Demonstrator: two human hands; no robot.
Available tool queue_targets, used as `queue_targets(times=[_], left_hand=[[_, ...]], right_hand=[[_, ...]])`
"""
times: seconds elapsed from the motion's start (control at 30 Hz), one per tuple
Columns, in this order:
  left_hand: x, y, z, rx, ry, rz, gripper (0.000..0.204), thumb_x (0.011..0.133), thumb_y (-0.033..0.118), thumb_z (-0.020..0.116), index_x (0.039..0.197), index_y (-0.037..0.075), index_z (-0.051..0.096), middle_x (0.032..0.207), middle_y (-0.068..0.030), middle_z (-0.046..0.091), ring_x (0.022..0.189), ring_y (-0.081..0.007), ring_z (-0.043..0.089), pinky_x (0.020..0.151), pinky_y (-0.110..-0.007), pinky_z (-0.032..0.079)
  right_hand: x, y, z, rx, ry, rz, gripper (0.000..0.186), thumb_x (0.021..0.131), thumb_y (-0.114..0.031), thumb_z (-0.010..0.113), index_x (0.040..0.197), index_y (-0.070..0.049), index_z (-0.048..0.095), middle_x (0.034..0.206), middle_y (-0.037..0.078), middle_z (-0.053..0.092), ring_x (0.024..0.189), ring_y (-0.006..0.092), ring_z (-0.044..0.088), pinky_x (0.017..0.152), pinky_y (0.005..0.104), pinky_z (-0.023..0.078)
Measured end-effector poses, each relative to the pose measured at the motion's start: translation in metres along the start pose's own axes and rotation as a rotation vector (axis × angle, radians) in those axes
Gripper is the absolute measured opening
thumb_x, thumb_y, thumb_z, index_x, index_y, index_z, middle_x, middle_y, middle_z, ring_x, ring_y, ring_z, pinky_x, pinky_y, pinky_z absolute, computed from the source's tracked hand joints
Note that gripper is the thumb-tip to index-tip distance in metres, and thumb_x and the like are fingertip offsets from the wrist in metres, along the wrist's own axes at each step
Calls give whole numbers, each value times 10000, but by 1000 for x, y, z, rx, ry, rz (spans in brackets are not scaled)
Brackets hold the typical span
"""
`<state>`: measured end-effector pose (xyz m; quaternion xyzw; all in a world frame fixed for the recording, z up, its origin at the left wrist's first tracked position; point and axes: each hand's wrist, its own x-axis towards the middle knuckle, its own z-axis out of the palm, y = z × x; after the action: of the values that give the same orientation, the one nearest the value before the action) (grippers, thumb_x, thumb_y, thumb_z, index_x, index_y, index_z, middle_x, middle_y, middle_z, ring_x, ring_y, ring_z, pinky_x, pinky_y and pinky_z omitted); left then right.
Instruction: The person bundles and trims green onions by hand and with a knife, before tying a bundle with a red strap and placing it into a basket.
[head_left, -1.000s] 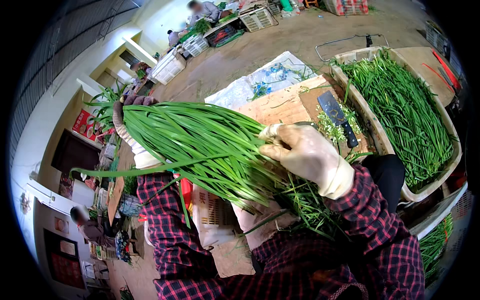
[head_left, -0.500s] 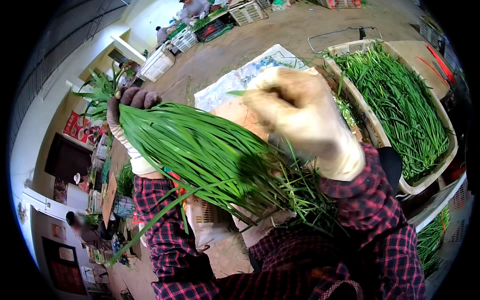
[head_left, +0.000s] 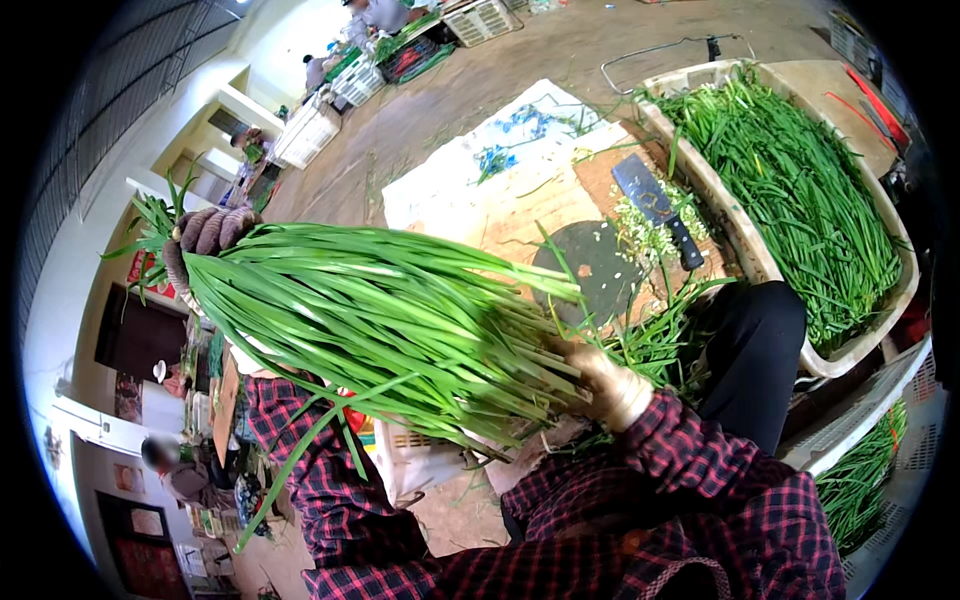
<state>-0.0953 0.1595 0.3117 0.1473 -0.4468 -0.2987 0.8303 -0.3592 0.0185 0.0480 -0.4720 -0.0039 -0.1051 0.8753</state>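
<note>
My left hand (head_left: 210, 235), in a dark glove, is closed around the leafy end of a big bunch of long green chives (head_left: 360, 300), held crosswise before me. My right hand (head_left: 610, 380), in a pale glove, is at the pale stem ends, beneath them; its fingers are mostly hidden. Beyond the bunch are a wooden board (head_left: 540, 200) with a dark round surface (head_left: 590, 280), a cleaver (head_left: 652, 205) with a black handle, and scattered pale trimmings (head_left: 635, 235). Loose green stalks (head_left: 675, 315) lie beside my right hand.
A long plastic tub (head_left: 760, 255) of greens stands at the right, another crate (head_left: 915, 450) below it. A white sheet (head_left: 420, 195) lies behind the board. Co-workers sit among crates (head_left: 300, 140) at the back and left, one person (head_left: 190, 470) at lower left. Red-handled tools (head_left: 880, 110) lie far right.
My right hand has risen off the stems, then dropped low beneath their cut ends, uncovering the round surface and cleaver. My left hand and the bunch have shifted left in the view.
</note>
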Motion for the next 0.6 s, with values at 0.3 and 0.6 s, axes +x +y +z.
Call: queue_targets(times=[0.3, 0.6], left_hand=[[-2, 45, -2, 174, 12, 6, 167, 868, 193, 646, 941, 104, 525, 719, 71, 483, 630, -81, 452, 702, -298, 368], [-13, 54, -30, 651, 445, 92, 279, 928, 313, 563, 934, 39, 510, 858, -71, 497, 836, -215, 423, 854, -388, 359]], right_hand=[[38, 7, -83, -1040, 306, -39, 318, 918, -273, 563, 1081, -2, 602, 890, 137, 678, 860, 338, 643, 780, 383, 490], [55, 104, -60, -2221, -206, -195, 545, 858, -374, 589, 1284, -39, 536, 1230, 185, 583, 1208, 432, 473, 990, 413, 416]])
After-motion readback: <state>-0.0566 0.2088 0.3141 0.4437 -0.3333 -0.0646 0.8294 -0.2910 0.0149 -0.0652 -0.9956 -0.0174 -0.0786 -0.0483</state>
